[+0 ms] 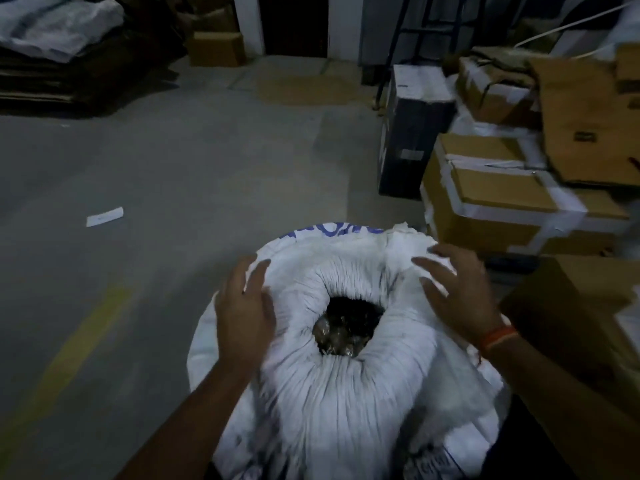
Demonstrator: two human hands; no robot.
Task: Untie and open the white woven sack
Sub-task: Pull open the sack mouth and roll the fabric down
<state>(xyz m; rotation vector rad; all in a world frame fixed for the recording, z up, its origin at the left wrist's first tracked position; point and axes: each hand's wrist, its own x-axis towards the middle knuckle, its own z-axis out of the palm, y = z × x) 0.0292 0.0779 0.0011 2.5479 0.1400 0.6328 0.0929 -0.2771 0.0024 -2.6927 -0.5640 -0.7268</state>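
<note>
A white woven sack (346,386) with blue print stands on the floor right below me. Its gathered mouth gapes in a round opening (348,323) that shows dark, shiny contents inside. My left hand (244,313) lies with straight fingers on the sack's left shoulder beside the opening. My right hand (457,292), with an orange band at the wrist, rests spread on the right shoulder of the sack. Neither hand grips cloth. No tie or string is visible.
Taped cardboard boxes (512,202) are stacked close on the right, with a dark box (412,133) behind them. Another brown box (581,323) presses near my right forearm. A white paper slip (105,216) lies on the grey concrete floor to the left. Folded sacks (59,26) sit far left.
</note>
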